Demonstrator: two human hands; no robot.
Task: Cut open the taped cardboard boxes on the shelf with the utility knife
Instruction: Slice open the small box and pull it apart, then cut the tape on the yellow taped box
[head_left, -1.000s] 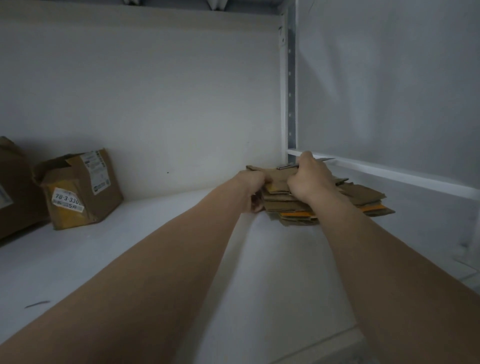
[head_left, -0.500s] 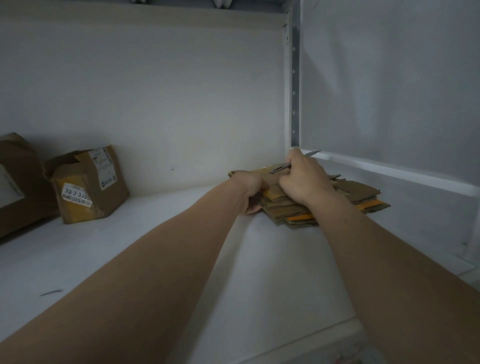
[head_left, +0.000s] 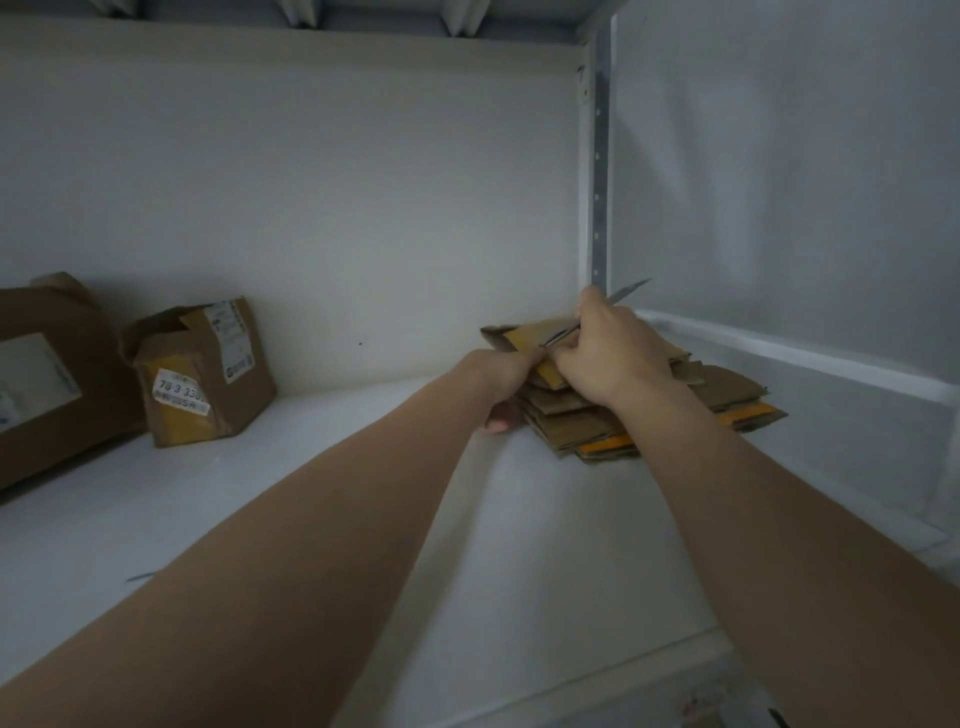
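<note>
A pile of flattened brown cardboard (head_left: 722, 387) with orange tape edges lies at the back right of the white shelf (head_left: 545, 545). My left hand (head_left: 506, 379) grips the pile's left edge, thumb underneath. My right hand (head_left: 608, 353) rests on top of the pile and holds the thin metal utility knife (head_left: 626, 292), whose blade end sticks up to the right past my fingers. A small brown box (head_left: 200, 371) with white labels stands at the back left, its top flaps torn open.
A larger brown box (head_left: 47, 379) sits at the far left edge beside the small one. A perforated metal upright (head_left: 599, 156) runs up the back right corner, next to the grey side wall. A small dark scrap (head_left: 140, 576) lies on the shelf front left.
My right hand has tilted the knife more upright and shifted slightly toward the pile's left end. The view has drifted, so the boxes sit further right in frame.
</note>
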